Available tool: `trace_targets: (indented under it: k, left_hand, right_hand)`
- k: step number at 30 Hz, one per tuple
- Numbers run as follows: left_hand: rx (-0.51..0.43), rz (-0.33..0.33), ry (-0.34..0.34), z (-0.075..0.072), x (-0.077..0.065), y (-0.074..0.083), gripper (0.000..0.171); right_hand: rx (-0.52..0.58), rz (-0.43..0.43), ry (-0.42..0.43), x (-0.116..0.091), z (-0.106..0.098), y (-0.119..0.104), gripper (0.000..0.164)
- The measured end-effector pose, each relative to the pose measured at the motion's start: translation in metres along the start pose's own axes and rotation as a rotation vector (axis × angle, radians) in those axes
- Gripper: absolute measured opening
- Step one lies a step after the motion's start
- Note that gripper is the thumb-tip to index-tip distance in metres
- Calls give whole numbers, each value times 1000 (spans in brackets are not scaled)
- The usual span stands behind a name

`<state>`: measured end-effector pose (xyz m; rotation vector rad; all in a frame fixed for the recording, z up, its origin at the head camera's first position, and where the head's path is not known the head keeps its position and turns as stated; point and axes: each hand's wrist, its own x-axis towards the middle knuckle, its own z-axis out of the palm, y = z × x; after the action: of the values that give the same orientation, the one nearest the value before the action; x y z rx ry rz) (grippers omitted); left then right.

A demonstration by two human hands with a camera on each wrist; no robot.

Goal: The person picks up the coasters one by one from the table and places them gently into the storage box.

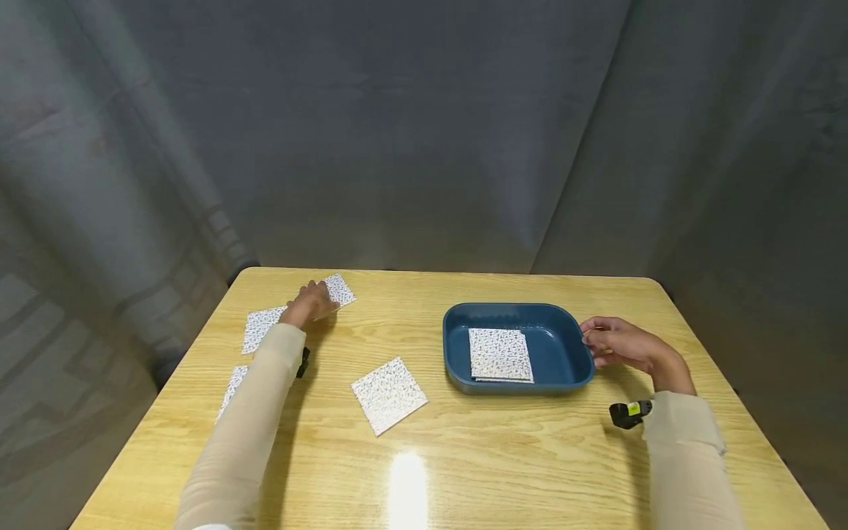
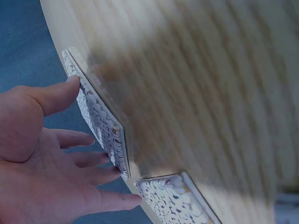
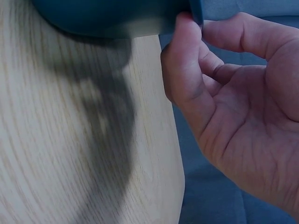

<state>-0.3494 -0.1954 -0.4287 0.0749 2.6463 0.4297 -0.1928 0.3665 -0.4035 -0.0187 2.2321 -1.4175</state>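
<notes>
At the far left of the table my left hand (image 1: 310, 303) reaches over a thin square tile (image 1: 339, 290) with a speckled white face. In the left wrist view its fingers are fairly straight beside that tile (image 2: 100, 119), and the thumb tip is at the tile's edge. My right hand (image 1: 626, 344) pinches the right rim of a dark blue rectangular dish (image 1: 559, 357) between thumb and fingers. Inside the dish lies a small stack of speckled tiles (image 1: 500, 355), left of its middle.
Another speckled tile (image 1: 389, 396) lies left of the dish, turned at an angle. Two more, an upper tile (image 1: 261, 329) and a lower tile (image 1: 233, 386), lie along the left side, partly hidden by my left arm. Grey curtains (image 1: 397, 147) hang behind the wooden table (image 1: 503, 464).
</notes>
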Motion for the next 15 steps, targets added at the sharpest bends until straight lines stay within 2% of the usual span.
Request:
trace_targets:
  k: [10,12,15]
  left_hand:
    - [30,-45,41,0,-7,2,46]
    - [41,-40,61,2,-7,3,49]
    - [43,-33,87,3,-8,7,64]
  right_hand:
    - [10,9,-1,4,0,0,35]
    - [10,8,-3,4,-1,1,34]
    - [-1,-12,-12,3,-2,2,34]
